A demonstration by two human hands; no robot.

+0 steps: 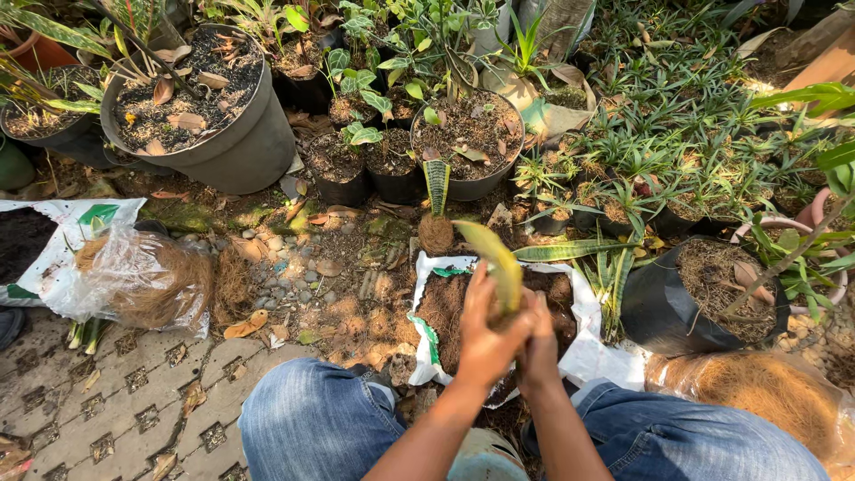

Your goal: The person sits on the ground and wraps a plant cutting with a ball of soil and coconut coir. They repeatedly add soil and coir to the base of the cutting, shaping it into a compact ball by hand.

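My left hand (485, 337) and my right hand (541, 343) are pressed together around the base of a long yellow-green leaf (494, 258), which sticks up and away from me. Both hands hover over an open white sack (588, 343) filled with brown coconut fibre (445, 307). Just beyond the sack, a short striped green leaf cutting (436, 183) stands upright in a small ball of fibre on the ground. My knees in blue jeans (312, 419) frame the sack from below.
A black grow bag (659, 312) with fibre stands to the right. A clear plastic bag of fibre (142, 281) and a white sack of dark soil (36, 240) lie left. Several potted plants, including a big grey pot (240, 147), line the far side.
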